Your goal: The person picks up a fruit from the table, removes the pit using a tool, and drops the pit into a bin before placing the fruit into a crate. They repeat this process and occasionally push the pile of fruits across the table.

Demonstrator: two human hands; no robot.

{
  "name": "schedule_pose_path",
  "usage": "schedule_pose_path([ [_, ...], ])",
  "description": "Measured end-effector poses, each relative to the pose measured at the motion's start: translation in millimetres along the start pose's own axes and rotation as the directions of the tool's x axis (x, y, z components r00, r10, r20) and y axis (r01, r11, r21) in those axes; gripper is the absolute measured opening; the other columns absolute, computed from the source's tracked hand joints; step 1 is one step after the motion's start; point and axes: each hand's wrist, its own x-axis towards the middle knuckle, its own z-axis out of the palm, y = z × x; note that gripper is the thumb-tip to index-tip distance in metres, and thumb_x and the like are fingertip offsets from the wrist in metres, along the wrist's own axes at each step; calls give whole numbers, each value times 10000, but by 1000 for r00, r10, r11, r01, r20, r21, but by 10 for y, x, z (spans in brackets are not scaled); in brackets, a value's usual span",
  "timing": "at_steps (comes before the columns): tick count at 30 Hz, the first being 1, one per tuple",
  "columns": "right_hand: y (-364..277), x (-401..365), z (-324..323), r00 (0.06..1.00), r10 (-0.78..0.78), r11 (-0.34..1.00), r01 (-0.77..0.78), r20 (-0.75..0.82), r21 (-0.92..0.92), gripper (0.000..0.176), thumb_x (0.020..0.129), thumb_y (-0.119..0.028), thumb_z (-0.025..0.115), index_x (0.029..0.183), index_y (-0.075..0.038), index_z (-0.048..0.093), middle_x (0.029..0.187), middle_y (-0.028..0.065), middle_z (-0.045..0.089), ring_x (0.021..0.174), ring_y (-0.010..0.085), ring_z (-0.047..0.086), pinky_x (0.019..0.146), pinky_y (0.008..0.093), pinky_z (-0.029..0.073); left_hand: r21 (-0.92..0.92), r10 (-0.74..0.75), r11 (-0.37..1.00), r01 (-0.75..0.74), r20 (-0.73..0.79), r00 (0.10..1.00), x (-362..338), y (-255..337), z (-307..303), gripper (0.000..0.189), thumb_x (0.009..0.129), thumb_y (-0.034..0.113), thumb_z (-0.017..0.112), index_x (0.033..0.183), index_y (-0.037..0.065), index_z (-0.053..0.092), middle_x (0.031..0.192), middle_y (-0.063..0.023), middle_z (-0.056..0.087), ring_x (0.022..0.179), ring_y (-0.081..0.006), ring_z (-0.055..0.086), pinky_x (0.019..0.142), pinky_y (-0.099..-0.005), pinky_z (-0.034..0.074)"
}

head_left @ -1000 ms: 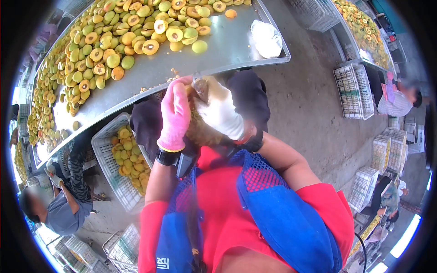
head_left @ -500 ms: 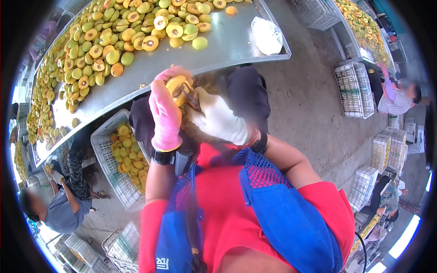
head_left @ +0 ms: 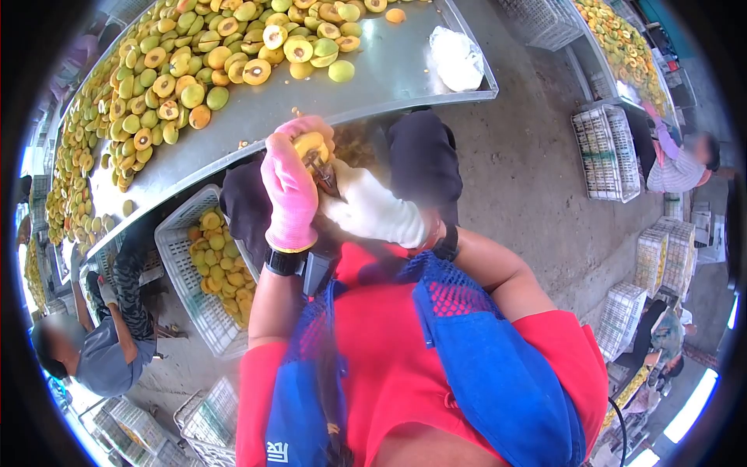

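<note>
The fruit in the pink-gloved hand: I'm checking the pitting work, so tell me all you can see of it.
The fruit is small, round, yellow-orange and smooth-skinned. The left hand, pink-gloved, wraps around it, holding it up before the edge of the metal table. The right hand, white-gloved, presses a small dark tool against its exposed face. Its far side is hidden.

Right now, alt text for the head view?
A pink-gloved left hand holds a yellow fruit while the white-gloved right hand holds a small metal tool against it. Beyond them, a steel table carries halved fruit.
</note>
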Motion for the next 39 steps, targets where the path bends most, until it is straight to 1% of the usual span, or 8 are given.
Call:
schedule_pose_path([
  [7, 211, 32, 160, 988, -104, 964, 129, -115, 231, 109, 931, -80, 594, 1002, -5, 561, 774, 99, 603, 655, 239, 621, 594, 371, 494, 38, -14, 999, 14, -5, 1000, -11, -11, 41, 734, 1016, 663, 323, 1146, -4, 602, 992, -115, 681, 824, -181, 637, 780, -312, 528],
  [14, -102, -9, -257, 814, 196, 518, -559, 546, 647, 84, 962, -109, 576, 909, -88, 515, 650, -37, 453, 462, 45, 426, 404, 226, 338, -127, -49, 990, 67, 140, 989, -29, 45, -35, 690, 1020, 617, 401, 1121, -36, 604, 1053, -137, 678, 863, -175, 634, 784, -312, 523],
  [17, -131, -33, -338, 780, 157, 463, -600, 605, 653, 75, 943, -105, 576, 913, -111, 509, 648, -46, 429, 458, 40, 386, 398, 219, 312, -99, -32, 993, 58, 243, 969, -1, 77, -102, 674, 1031, 587, 399, 1113, -47, 611, 1053, -141, 680, 864, -181, 639, 787, -320, 527],
  [28, 101, -17, -247, 756, 48, 672, -508, 653, 539, 85, 919, -138, 594, 911, -81, 532, 649, -34, 437, 453, 58, 398, 400, 221, 311, -3, -132, 989, 147, 429, 894, 5, -12, -276, 639, 1058, 523, 375, 1130, -55, 638, 1014, -128, 703, 923, -193, 667, 849, -322, 529],
  [32, -38, -47, -320, 692, 65, 607, -599, 719, 522, 85, 910, -147, 614, 930, -78, 568, 670, -28, 465, 489, 60, 427, 437, 219, 337, -247, -186, 936, 249, 254, 949, 17, -1, -347, 842, 930, 763, 412, 1084, -33, 639, 976, -155, 705, 824, -222, 686, 732, -333, 572],
  [35, 154, -98, -127, 800, 4, 863, -306, 600, 401, 126, 904, -154, 629, 928, -41, 579, 686, 26, 541, 551, 125, 511, 510, 279, 426, -241, -124, 967, 80, -175, 977, 91, 63, -643, 887, 897, 804, 414, 1071, -37, 634, 939, -168, 694, 793, -252, 689, 671, -336, 567],
  [38, 294, -165, -27, 941, -26, 984, -36, 337, 176, 183, 899, -173, 631, 968, -13, 577, 729, 115, 623, 652, 230, 616, 616, 362, 494, 74, -28, 995, 65, -421, 907, -44, 269, -1070, 754, 974, 688, 432, 1091, -28, 637, 953, -162, 695, 819, -261, 691, 702, -318, 565],
  [39, 257, -166, -75, 909, 160, 983, -184, 386, 25, 243, 900, -191, 630, 1038, 0, 571, 820, 203, 670, 736, 336, 677, 680, 427, 518, 280, 20, 953, 116, -439, 898, -107, 273, -1390, 684, 999, 624, 451, 1098, -26, 640, 940, -162, 702, 821, -249, 695, 720, -328, 559],
])
